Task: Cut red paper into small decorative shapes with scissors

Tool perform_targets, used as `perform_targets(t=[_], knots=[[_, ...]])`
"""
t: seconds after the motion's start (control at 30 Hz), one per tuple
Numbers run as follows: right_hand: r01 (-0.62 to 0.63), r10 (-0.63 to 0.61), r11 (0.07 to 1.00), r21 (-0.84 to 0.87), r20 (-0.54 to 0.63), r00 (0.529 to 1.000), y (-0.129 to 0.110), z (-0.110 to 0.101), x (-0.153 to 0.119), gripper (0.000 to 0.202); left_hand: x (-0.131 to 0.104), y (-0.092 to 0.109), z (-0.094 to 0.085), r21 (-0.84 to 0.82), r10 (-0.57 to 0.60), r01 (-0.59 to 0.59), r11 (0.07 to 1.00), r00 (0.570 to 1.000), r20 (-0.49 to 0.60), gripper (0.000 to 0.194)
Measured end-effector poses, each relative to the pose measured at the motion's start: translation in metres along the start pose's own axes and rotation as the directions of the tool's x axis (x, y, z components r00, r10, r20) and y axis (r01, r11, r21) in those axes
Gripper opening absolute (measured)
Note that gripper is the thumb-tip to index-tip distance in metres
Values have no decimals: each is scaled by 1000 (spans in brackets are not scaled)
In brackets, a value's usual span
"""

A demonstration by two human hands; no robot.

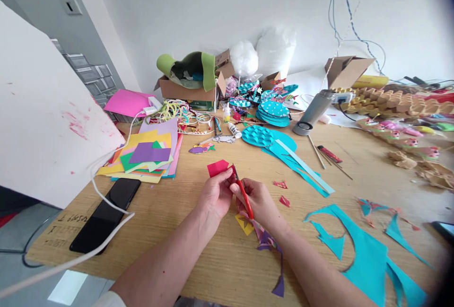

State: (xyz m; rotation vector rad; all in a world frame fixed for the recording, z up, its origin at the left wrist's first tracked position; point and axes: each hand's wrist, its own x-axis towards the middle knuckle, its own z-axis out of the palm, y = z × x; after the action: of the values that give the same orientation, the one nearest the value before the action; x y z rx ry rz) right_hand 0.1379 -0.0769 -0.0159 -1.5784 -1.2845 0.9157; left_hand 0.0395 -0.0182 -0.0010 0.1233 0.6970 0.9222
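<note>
My left hand (217,193) holds a red piece of paper (217,168) between thumb and fingers at the middle of the table. Red-handled scissors (245,199) are in my right hand (260,200), fingers wrapped around the handles. Their blades point up and left, at the right edge of the red paper. Both hands are close together. Beneath and beside my right hand lie a yellow scrap (244,224) and purple scraps (265,241). Small red scraps (284,201) rest to the right.
Coloured paper sheets (149,153) and a black phone (106,214) with a white cable lie left. Blue paper offcuts (369,250) spread at right. Farther back are a grey bottle (314,112), blue discs (273,112), a cardboard box (187,88) and egg trays (393,103).
</note>
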Motion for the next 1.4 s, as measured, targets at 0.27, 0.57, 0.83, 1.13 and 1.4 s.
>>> perform_targets(t=[0.27, 0.57, 0.83, 1.13, 1.4], knots=[[-1, 1, 1000, -17, -10, 1000, 2, 0, 1, 53, -1, 0, 1, -12, -3, 3, 1000, 1000, -16, 11], [-8, 8, 1000, -8, -3, 1000, 0, -1, 0, 53, -4, 1, 2, 6, 4, -4, 1000, 1000, -8, 10], [-5, 5, 1000, -15, 6, 1000, 1, -1, 0, 52, -3, 0, 2, 15, 26, -26, 1000, 1000, -2, 10], [-32, 32, 999, -7, 3, 999, 4, -2, 1, 50, -3, 0, 2, 20, 20, -20, 1000, 1000, -14, 11], [-74, 74, 996, 49, 17, 997, -1, -1, 0, 52, -2, 0, 0, 92, 88, -92, 991, 995, 44, 14]])
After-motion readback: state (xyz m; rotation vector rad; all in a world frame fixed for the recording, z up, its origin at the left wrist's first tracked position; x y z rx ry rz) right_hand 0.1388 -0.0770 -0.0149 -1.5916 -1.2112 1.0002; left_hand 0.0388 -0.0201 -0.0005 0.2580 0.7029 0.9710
